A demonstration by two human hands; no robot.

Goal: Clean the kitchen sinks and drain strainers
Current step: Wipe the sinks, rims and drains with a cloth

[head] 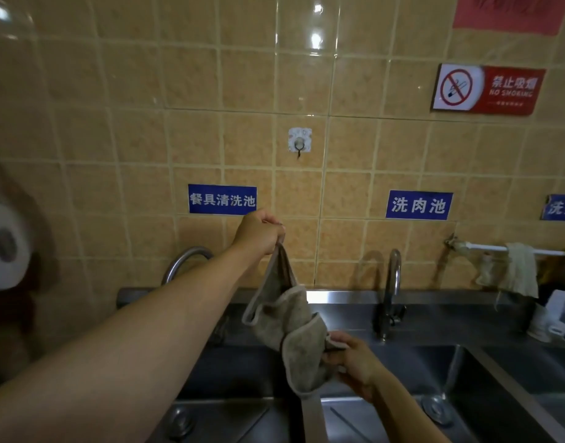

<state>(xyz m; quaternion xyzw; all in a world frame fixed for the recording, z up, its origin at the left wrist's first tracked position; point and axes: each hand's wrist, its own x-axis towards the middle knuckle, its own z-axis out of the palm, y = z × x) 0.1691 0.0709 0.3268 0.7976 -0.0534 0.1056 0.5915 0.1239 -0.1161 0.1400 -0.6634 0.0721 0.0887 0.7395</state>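
At frame centre, the left hand (259, 233) pinches the cloth's (287, 327) top below the wall hook (299, 144); the right hand (351, 362) grips its lower fold. Below it, a divider separates two sinks (386, 420), a strainer (180, 422) in each.

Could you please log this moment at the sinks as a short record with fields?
left hand: raised, pinching the top of the cloth
right hand: lower, gripping the cloth's bottom end
cloth: grey-beige, hanging between the hands above the sink divider
wall hook: bare, above the left hand
drain strainers: one in left sink, one in middle sink
faucets: left and middle, no water seen running
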